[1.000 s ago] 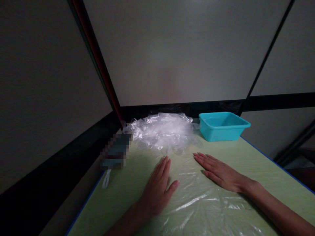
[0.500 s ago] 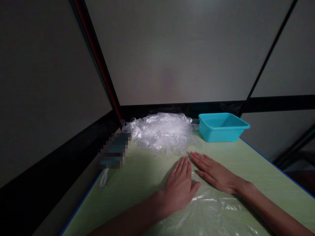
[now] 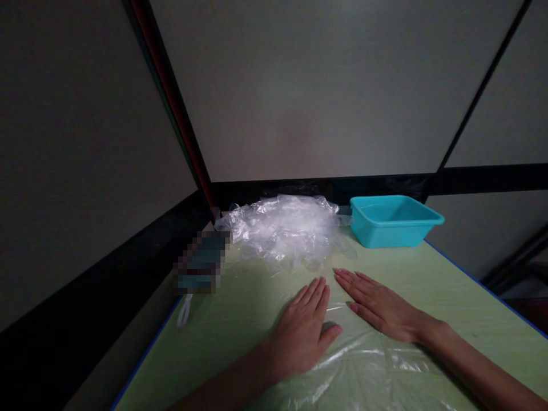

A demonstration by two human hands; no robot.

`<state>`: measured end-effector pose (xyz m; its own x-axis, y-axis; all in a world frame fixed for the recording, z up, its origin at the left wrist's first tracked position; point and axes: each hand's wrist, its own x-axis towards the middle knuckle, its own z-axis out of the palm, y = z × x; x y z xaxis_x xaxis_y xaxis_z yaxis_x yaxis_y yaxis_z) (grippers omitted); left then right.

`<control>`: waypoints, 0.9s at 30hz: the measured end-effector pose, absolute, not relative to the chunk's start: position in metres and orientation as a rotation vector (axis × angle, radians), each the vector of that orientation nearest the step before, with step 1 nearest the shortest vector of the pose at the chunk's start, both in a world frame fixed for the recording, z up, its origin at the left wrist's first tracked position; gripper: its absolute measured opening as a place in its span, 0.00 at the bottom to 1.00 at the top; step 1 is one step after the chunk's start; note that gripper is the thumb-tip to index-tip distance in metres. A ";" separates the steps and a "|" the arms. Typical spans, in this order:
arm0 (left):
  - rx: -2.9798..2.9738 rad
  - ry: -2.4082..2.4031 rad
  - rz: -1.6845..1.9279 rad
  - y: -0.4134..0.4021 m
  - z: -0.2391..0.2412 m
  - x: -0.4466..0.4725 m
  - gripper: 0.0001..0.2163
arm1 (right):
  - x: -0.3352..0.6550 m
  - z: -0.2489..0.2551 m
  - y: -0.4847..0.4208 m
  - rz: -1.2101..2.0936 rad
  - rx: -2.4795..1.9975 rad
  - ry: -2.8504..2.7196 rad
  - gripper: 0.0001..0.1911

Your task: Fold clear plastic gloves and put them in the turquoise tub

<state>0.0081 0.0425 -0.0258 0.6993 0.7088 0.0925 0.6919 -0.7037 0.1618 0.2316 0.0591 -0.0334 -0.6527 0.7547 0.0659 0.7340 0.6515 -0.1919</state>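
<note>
My left hand [image 3: 302, 331] lies flat, palm down, fingers stretched out, on a clear plastic sheet [image 3: 363, 365] spread over the green table [image 3: 462, 285]. My right hand [image 3: 379, 308] lies flat on the same sheet just to the right, fingers straight and pointing toward the far left. The fingertips of the two hands are close but apart. Neither hand grips anything. Beyond the fingertips sits a crumpled heap of clear plastic [image 3: 285, 228].
A turquoise plastic tub [image 3: 394, 220] stands at the table's far right corner. A blurred-out object [image 3: 201, 262] lies at the left edge, with a white cord loop [image 3: 185, 311] below it. Grey panels with dark frames wall in the table.
My left hand slid right toward my right hand over the sheet, then drew back slightly toward me. My right hand stayed nearly still.
</note>
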 end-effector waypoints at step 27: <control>2.179 2.118 1.119 0.036 -0.001 -0.101 0.27 | 0.233 -0.038 0.060 0.234 -1.207 -2.692 0.28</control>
